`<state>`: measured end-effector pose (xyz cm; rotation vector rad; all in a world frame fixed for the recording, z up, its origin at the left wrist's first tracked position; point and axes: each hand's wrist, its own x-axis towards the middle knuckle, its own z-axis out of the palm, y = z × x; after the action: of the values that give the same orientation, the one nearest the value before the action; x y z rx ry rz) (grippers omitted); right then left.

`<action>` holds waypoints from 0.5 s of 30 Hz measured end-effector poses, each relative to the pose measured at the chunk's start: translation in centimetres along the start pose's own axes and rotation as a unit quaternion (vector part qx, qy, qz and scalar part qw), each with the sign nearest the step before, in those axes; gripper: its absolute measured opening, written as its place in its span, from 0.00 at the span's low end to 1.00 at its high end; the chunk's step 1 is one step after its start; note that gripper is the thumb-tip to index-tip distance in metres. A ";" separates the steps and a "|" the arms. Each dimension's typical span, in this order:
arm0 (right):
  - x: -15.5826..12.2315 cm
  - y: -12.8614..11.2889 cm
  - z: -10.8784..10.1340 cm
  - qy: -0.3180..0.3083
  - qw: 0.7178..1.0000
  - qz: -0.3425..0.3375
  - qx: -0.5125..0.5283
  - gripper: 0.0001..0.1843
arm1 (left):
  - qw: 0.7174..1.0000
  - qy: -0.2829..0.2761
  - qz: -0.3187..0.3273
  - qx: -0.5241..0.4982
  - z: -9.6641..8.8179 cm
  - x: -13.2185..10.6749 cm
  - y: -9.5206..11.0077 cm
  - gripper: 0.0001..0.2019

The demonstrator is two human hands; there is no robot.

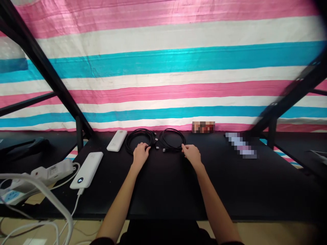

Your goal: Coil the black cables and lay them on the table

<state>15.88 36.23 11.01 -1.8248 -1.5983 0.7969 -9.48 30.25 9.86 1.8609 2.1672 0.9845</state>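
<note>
Two coiled black cables lie side by side near the back of the black table. The left coil [128, 148] is thicker, with several turns. The right coil [173, 130] is thinner, and light-coloured plug ends rest between the two. My left hand [141, 153] is at the near right edge of the left coil, fingers curled over it and thumb to the side. At the right edge of the thinner coil, my right hand [192, 154] pinches the cable between thumb and fingers. Both forearms rest low over the table.
Left of the coils lie a white power bank [117, 140] and another white power bank [88, 168] with a white cable plugged in. A power strip [7, 196] with chargers [60, 170] sits further left. Blurred-out items [203, 127] lie at the back right. Black frame bars [43, 64] slope at both sides.
</note>
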 end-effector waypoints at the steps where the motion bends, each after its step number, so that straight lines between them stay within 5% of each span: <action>1: -0.2 -0.3 0.2 0.001 1.000 -0.016 -0.015 0.21 | 1.000 0.003 0.002 0.001 0.0 0.0 0.0 0.07; 9: -1.7 -2.0 0.6 0.006 0.991 -0.101 -0.090 0.23 | 0.996 0.087 -0.010 -0.008 -0.2 0.3 0.3 0.12; 15: -1.9 -2.4 0.3 0.008 0.985 -0.129 -0.113 0.24 | 0.996 0.074 0.023 -0.031 -0.3 0.3 0.1 0.06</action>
<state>13.89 34.66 12.74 -1.7191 -1.9298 0.4997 -9.60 30.39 10.23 1.8740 2.1539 1.2217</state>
